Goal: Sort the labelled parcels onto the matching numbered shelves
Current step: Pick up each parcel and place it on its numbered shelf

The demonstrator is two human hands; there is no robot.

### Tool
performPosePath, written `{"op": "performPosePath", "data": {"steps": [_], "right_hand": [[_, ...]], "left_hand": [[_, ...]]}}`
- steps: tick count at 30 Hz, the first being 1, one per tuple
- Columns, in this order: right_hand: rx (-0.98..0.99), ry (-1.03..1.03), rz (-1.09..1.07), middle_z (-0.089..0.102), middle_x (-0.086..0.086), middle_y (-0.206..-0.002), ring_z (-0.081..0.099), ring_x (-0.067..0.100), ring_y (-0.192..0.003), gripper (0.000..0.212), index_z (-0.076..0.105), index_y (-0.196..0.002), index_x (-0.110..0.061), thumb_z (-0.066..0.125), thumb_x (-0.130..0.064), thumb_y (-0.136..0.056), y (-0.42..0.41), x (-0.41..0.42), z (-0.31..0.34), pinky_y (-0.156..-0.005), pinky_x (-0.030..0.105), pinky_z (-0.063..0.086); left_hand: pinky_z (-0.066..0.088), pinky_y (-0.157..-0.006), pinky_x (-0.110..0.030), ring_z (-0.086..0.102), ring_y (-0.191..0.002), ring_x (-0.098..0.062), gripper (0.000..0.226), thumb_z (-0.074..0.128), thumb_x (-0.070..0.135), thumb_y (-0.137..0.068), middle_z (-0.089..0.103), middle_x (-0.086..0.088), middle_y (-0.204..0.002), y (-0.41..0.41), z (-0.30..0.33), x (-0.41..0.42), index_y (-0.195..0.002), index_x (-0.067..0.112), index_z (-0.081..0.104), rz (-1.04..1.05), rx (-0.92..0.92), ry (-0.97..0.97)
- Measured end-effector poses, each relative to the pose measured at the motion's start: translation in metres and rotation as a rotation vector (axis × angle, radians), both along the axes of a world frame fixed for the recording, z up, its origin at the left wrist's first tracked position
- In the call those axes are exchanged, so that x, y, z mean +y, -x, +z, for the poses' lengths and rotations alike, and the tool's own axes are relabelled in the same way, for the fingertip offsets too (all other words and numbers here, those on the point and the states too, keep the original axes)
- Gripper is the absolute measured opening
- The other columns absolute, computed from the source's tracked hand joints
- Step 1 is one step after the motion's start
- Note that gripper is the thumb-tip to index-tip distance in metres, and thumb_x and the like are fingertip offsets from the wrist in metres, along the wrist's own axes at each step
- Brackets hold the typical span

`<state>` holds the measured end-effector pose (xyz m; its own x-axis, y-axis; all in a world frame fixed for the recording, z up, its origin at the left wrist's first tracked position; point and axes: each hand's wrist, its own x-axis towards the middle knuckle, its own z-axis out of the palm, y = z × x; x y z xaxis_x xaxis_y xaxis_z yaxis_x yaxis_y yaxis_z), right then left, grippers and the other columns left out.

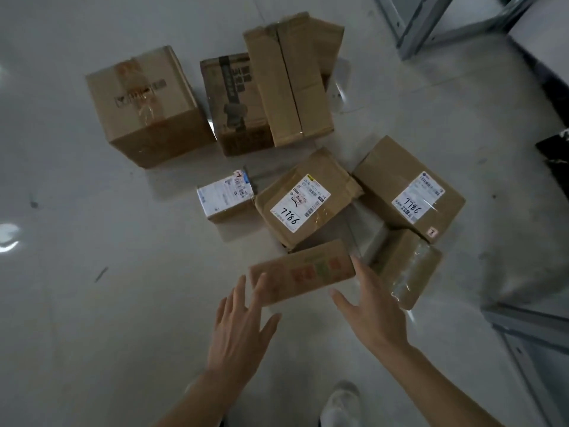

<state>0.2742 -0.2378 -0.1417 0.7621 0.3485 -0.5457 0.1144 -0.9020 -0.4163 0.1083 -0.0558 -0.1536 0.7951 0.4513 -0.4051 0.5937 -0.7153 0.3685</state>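
Several cardboard parcels lie on the pale floor. Nearest me is a flat box with red and green squares (303,272). My left hand (241,328) hovers open at its left end, fingers spread. My right hand (371,306) is open at its right end, and I cannot tell whether either hand touches the box. Behind it sit a parcel with a white label reading 7786 (303,200), a second parcel with a 7786 label (409,188), a small white-labelled box (226,195) and a tape-wrapped box (406,266).
Farther back stand a large cube box (144,106), a dark printed box (237,106) and a tall plain box (292,78). Grey metal shelf frames rise at the top right (431,23) and lower right (529,334). My white shoe (340,405) is below.
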Motion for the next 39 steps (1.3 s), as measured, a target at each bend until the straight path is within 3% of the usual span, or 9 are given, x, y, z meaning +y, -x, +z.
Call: {"op": "performPosePath", "data": {"steps": [4,7,12,20,29,32,35,38,39], "right_hand": [[0.033,-0.061,-0.052,0.023,-0.015,-0.169,0.036,0.016,-0.15,0.094,0.008,-0.163,-0.042,0.065,-0.063,-0.091,-0.008,0.0,-0.029,-0.112,0.05,0.044],[0.094,-0.097,-0.111,0.029,-0.013,-0.167,0.036,0.016,-0.15,0.096,0.011,-0.164,-0.04,0.068,-0.061,-0.09,-0.01,0.001,-0.044,-0.115,0.045,0.039],[0.154,-0.155,-0.214,0.036,-0.009,-0.164,0.035,0.014,-0.15,0.097,0.02,-0.164,-0.032,0.074,-0.057,-0.088,-0.007,0.007,-0.042,-0.12,0.04,0.034],[0.09,-0.221,-0.229,0.048,-0.008,-0.156,0.046,0.013,-0.142,0.089,0.029,-0.161,-0.032,0.075,-0.055,-0.088,-0.02,0.013,0.068,-0.115,0.039,0.043],[-0.156,-0.394,-0.234,0.043,-0.016,-0.156,0.042,0.009,-0.142,0.092,0.029,-0.162,-0.034,0.078,-0.051,-0.086,-0.084,0.045,0.322,-0.116,0.038,0.041],[-0.29,-0.474,-0.215,0.042,-0.027,-0.146,0.043,-0.001,-0.134,0.093,0.028,-0.161,-0.037,0.082,-0.04,-0.085,-0.108,0.05,0.431,-0.112,0.032,0.042],[-0.471,-0.576,-0.226,0.048,-0.024,-0.141,0.049,-0.001,-0.126,0.082,0.035,-0.157,-0.04,0.08,-0.027,-0.09,-0.127,0.05,0.551,-0.108,0.032,0.047],[-0.697,-0.729,-0.238,0.056,-0.025,-0.129,0.054,-0.009,-0.115,0.068,0.047,-0.144,-0.047,0.076,-0.015,-0.092,-0.136,0.046,0.685,-0.101,0.023,0.048],[-0.766,-0.781,-0.237,0.058,-0.022,-0.128,0.054,-0.009,-0.117,0.064,0.051,-0.141,-0.043,0.076,-0.011,-0.092,-0.138,0.043,0.73,-0.102,0.025,0.048]], "left_hand": [[0.045,-0.107,-0.045,0.048,-0.135,-0.037,0.082,0.054,0.056,-0.096,0.024,-0.018,-0.163,-0.01,-0.024,-0.004,-0.16,0.034,0.009,0.06,0.026,0.051],[0.047,-0.105,-0.043,0.044,-0.139,-0.035,0.084,0.059,0.052,-0.095,0.01,-0.012,-0.165,-0.019,-0.035,-0.004,-0.16,0.034,0.008,0.126,0.03,0.146],[0.046,-0.104,-0.036,0.048,-0.132,-0.027,0.091,0.075,0.036,-0.089,0.021,-0.009,-0.154,-0.025,-0.035,-0.008,-0.161,0.027,0.019,0.186,-0.047,0.232],[0.052,-0.099,-0.043,0.055,-0.126,-0.034,0.091,0.081,0.034,-0.084,0.028,-0.014,-0.152,-0.033,0.053,0.006,-0.158,0.028,0.028,0.139,-0.135,0.16],[0.059,-0.089,-0.045,0.06,-0.116,-0.034,0.09,0.087,0.026,-0.078,0.038,-0.014,-0.144,-0.126,0.299,0.061,-0.153,0.023,0.038,0.017,-0.489,0.051],[0.058,-0.084,-0.041,0.06,-0.112,-0.034,0.09,0.086,0.03,-0.077,0.042,-0.015,-0.141,-0.161,0.41,0.079,-0.152,0.023,0.039,-0.045,-0.618,0.021],[0.059,-0.083,-0.043,0.062,-0.111,-0.033,0.081,0.074,0.043,-0.085,0.038,-0.013,-0.146,-0.191,0.529,0.089,-0.154,0.032,0.034,-0.098,-0.771,-0.033],[0.055,-0.084,-0.034,0.065,-0.108,-0.034,0.092,0.089,0.025,-0.075,0.04,-0.016,-0.145,-0.215,0.654,0.09,-0.15,0.032,0.036,-0.132,-0.962,-0.055],[0.053,-0.082,-0.031,0.065,-0.105,-0.033,0.093,0.091,0.022,-0.073,0.04,-0.017,-0.144,-0.218,0.698,0.088,-0.149,0.028,0.038,-0.145,-1.02,-0.059]]}}
